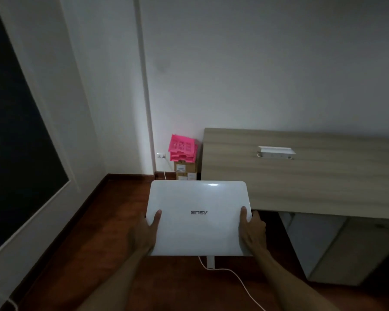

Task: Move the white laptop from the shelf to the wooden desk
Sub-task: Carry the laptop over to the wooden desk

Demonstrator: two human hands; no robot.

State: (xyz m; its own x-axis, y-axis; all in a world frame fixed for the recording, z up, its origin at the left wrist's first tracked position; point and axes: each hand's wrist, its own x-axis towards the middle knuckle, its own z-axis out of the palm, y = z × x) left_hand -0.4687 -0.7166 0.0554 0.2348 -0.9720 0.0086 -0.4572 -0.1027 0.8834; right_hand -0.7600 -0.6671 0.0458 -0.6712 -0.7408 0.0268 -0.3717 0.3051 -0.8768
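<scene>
A closed white laptop (198,218) with a dark logo on its lid hangs flat in the air above the floor, held by both hands. My left hand (147,232) grips its left edge, thumb on the lid. My right hand (252,230) grips its right edge the same way. The wooden desk (301,176) stands just ahead and to the right; the laptop's far right corner overlaps the desk's near left corner in the view. The shelf is out of sight.
A white cable box (276,152) sits in the desk top. Pink trays (183,148) rest on cardboard boxes (185,170) left of the desk. A white cable (238,279) runs across the dark wooden floor. A dark glass door (16,153) stands at left.
</scene>
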